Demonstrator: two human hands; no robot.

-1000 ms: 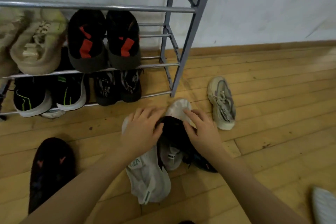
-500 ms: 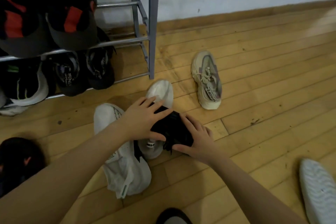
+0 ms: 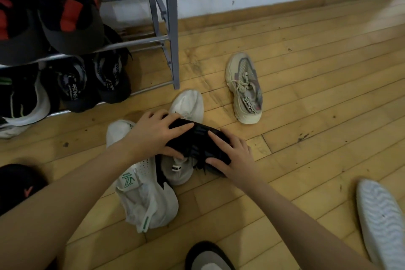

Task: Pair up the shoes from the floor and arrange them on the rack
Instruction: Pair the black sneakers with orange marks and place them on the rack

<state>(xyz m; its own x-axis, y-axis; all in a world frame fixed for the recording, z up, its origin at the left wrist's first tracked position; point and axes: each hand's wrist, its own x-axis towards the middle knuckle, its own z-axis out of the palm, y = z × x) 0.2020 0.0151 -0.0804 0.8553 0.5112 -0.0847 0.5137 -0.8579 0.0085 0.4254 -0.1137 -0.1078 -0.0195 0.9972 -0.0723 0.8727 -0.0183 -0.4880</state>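
Both hands are now clasping the black shoe (image 3: 198, 146) more fully than half a second ago, the left hand (image 3: 153, 136) having slid further over its upper end while the right hand (image 3: 233, 156) has stayed at its lower end. Left fingers (image 3: 179, 126) are lying spread across the top of the shoe with the thumb tucking under its near side; right fingers (image 3: 219, 138) are spreading over the laces, the thumb curling round the lower edge. The black shoe is lying tilted on top of a white sneaker (image 3: 187, 105) on the wooden floor (image 3: 306, 116), just in front of the rack's grey corner post (image 3: 172, 28). A second white sneaker with green lettering (image 3: 144, 195) is lying beside it under the left forearm, touching the first. A beige laced sneaker (image 3: 245, 87) is sitting apart on the boards, to the right of the post. On the metal shoe rack (image 3: 135, 44), black-and-red shoes (image 3: 70, 17) are resting on the upper bar shown, with dark sneakers (image 3: 92, 85) and a black-and-white pair (image 3: 24, 103) on the rail below. Another black shoe (image 3: 19, 184) is showing at the floor's left edge, a white sole (image 3: 381, 219) at its right edge, and a dark toe (image 3: 208, 256) at the bottom edge.
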